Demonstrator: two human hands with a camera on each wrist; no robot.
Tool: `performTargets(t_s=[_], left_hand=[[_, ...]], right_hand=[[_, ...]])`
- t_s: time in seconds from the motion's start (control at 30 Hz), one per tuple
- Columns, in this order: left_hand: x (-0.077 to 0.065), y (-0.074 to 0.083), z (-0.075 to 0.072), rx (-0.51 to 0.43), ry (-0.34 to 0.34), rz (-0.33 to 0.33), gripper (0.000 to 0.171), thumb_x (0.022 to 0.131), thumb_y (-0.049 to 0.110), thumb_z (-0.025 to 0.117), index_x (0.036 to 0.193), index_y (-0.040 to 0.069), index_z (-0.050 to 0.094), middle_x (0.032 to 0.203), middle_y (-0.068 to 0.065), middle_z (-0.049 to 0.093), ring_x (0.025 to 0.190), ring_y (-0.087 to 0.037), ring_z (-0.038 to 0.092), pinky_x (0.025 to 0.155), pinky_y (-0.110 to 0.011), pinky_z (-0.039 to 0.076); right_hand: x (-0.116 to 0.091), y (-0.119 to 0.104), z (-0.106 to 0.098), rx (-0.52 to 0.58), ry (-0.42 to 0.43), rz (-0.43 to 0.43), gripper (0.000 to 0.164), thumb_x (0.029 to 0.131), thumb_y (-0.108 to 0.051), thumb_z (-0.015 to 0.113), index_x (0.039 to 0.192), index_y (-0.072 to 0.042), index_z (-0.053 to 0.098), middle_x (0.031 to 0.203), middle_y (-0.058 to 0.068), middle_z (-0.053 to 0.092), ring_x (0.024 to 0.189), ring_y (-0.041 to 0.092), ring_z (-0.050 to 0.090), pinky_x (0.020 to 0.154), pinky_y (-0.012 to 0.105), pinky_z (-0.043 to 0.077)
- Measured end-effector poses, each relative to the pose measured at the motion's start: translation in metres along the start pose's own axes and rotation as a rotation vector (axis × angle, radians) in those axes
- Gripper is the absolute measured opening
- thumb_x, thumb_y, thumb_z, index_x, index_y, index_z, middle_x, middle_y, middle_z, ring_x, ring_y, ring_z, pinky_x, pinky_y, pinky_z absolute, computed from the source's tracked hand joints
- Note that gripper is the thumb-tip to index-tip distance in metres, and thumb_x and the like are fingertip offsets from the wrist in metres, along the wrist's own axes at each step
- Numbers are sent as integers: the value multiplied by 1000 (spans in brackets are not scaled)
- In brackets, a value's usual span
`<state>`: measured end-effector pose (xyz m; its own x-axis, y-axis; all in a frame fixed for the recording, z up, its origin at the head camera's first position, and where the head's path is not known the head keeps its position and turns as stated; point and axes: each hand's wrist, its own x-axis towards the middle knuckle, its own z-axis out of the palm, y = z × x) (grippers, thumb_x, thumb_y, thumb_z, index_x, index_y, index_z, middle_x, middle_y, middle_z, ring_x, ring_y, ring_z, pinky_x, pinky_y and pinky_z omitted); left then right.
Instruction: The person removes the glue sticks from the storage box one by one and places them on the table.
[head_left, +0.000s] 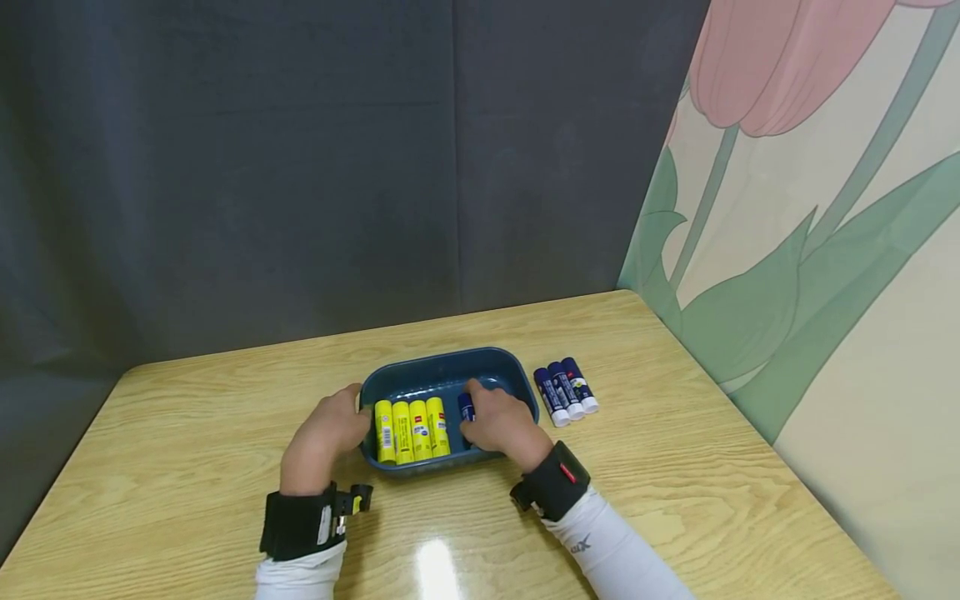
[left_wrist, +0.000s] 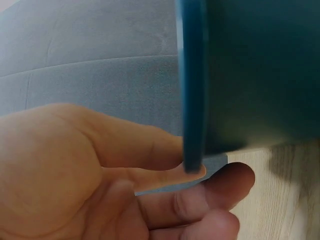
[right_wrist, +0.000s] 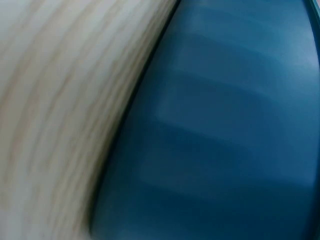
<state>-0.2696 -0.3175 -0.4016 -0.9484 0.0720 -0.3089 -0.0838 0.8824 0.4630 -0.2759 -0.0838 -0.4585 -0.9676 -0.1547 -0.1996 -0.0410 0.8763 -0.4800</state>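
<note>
A dark blue tray [head_left: 448, 360] stands on the table. Its left end is pinched by my left hand [head_left: 330, 429]; in the left wrist view, the thumb and a finger of that hand meet at the tray's rim [left_wrist: 192, 90]. Several yellow glue sticks [head_left: 402, 432] lie side by side in the tray's left half. Inside the right half, my right hand [head_left: 502, 421] grips a navy glue stick [head_left: 467, 407], partly hidden by the fingers. The right wrist view shows only the tray's blurred outer side [right_wrist: 215, 125], not the hand.
Three navy glue sticks with white ends [head_left: 564, 388] lie in a row on the wooden table [head_left: 225, 467], right of the tray. A dark curtain [head_left: 300, 167] hangs behind the table, and a wall with painted tulips [head_left: 862, 292] rises at the right.
</note>
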Motion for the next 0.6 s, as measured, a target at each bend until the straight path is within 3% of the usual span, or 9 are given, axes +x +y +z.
performTargets(t_s=[0.2,0.6], left_hand=[[0,0,0,4,-1,4,57,103,15,42,153,-7,27,145,-32,44,108,-37,54,78,-43,47],[-1,1,0,1,4,-1,57,103,15,42,153,-7,27,149,-32,40,111,-38,52,83,-47,47]], right_hand=[[-1,0,-1,1,-2,-1,57,91,-29,68,144,-17,48,121,13,65,87,24,59,73,44,52],[-1,-1,-1,1,1,-6,57,91,-29,68,143,-17,48,118,13,66,83,24,59,69,40,51]])
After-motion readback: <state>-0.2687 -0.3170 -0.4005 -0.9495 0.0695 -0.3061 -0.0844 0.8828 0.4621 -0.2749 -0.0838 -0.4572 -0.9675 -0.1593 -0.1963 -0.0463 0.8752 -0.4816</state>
